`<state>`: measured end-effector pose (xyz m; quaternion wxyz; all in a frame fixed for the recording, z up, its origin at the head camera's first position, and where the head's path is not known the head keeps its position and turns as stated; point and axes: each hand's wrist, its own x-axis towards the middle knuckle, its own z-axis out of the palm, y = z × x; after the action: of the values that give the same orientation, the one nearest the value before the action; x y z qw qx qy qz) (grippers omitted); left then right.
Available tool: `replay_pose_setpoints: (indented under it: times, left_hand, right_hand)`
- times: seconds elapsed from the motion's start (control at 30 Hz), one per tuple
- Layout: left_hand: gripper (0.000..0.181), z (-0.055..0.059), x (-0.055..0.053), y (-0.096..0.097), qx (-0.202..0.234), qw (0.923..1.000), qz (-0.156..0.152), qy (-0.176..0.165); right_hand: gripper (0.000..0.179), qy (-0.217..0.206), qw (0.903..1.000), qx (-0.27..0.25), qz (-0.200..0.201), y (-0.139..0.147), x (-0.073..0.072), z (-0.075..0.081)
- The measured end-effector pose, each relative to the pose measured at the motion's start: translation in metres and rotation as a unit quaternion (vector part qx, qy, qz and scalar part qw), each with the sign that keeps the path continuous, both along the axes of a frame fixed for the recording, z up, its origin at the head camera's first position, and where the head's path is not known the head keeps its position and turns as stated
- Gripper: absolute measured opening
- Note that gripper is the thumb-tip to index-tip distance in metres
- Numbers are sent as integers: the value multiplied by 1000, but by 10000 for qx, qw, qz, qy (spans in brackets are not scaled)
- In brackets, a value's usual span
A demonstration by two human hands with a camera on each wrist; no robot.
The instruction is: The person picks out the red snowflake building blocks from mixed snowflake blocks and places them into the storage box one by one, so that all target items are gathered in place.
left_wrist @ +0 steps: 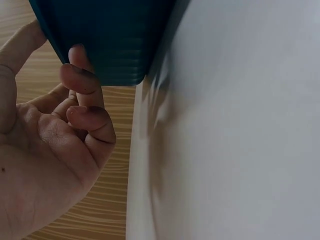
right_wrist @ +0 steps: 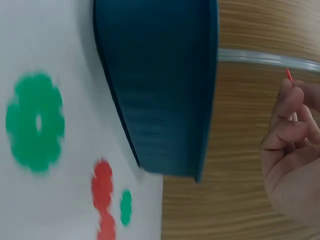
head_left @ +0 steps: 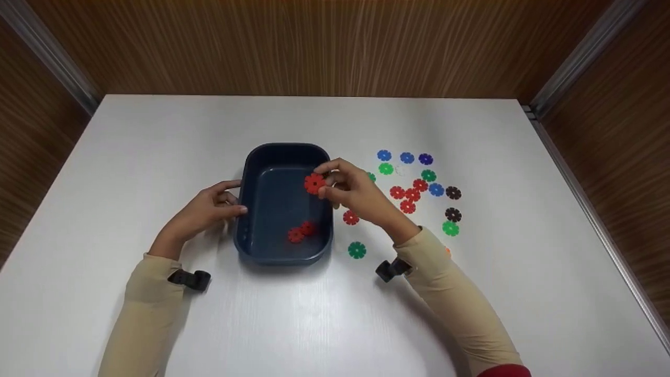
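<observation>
A dark blue rectangular tub (head_left: 282, 204) stands on the white table. My left hand (head_left: 205, 208) holds it by the left side, the thumb over the rim; in the left wrist view curled fingers (left_wrist: 85, 82) lie at its outer wall. Above the tub's right half, my right hand (head_left: 356, 191) pinches a red flower-shaped plastic disc (head_left: 314, 184) between thumb and fingertips. That disc appears edge-on as a thin red sliver (right_wrist: 289, 75) in the right wrist view. Two more red discs (head_left: 296, 235) lie on the tub's floor towards the near right.
Right of the tub several loose flower discs lie flat: red (head_left: 412, 195), blue (head_left: 407, 157), light green (head_left: 450, 228), dark green (head_left: 357, 250) and black (head_left: 453, 192). A pale disc (head_left: 402, 170) barely shows. My right forearm partly covers an orange one (head_left: 447, 252). Wood-grain panels (head_left: 314, 47) border the table.
</observation>
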<state>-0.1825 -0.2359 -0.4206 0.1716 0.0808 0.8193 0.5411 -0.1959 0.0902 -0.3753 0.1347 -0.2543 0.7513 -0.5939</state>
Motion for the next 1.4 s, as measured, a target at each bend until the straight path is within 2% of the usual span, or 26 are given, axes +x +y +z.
replay_pose_setpoints:
  times: [0.1,0.2,0.33,0.47,0.6,0.8,1.1,1.23,1.4]
  left_hand:
    - [67,0,0,0,16,10000,2,-31]
    - [67,2,-1,1,13,10000,-1,-26]
    - [67,3,-1,1,-28,10000,7,-18]
    - [67,3,0,0,-92,10000,23,-13]
    - [67,3,1,0,-120,9999,8,-8]
    - [66,3,1,0,-111,9999,-4,16]
    - [66,0,1,0,-43,10000,-62,55]
    - [65,-1,0,-1,-24,10000,-49,73]
    - [66,-1,1,0,-46,10000,-11,57]
  right_hand:
    - [32,-539,9970,-558,7,-13,5,-7]
    - [33,-844,9929,-842,-8,-25,9,-11]
    - [32,-881,9922,-877,44,-38,12,-16]
    - [32,-853,9941,-651,147,-48,14,-22]
    - [32,-707,9967,-337,201,-53,16,-24]
    - [31,-201,9986,277,406,-55,17,-27]
    - [33,351,9903,1124,738,-58,20,-29]
    - [32,569,9862,1303,850,-58,21,-30]
    - [32,598,9850,1421,775,-58,22,-31]
